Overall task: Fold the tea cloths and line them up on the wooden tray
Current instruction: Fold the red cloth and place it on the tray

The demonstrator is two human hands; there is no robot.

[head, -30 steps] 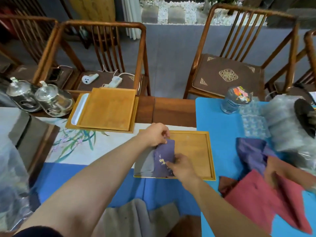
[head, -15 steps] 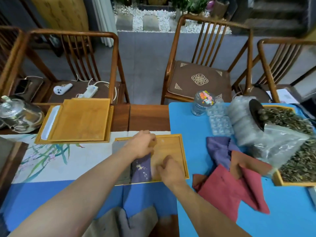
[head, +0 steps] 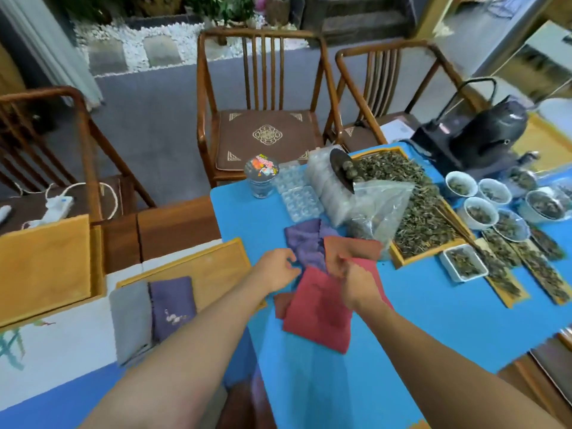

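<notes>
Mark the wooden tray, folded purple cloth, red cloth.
wooden tray [head: 216,267], head view, bare floor.
folded purple cloth [head: 173,305], head view, middle.
red cloth [head: 318,311], head view, centre.

Both your bare forearms run up from the bottom edge and angle in toward each other, so your hands end up close together but not touching. Your left hand [head: 276,267] sits knuckles-up with the fingers loosely curled and the tips pointing right. Your right hand [head: 356,281] is a bit lower, back facing you, fingers bent and pinched together at the tips. It's all a little blurry.
</notes>
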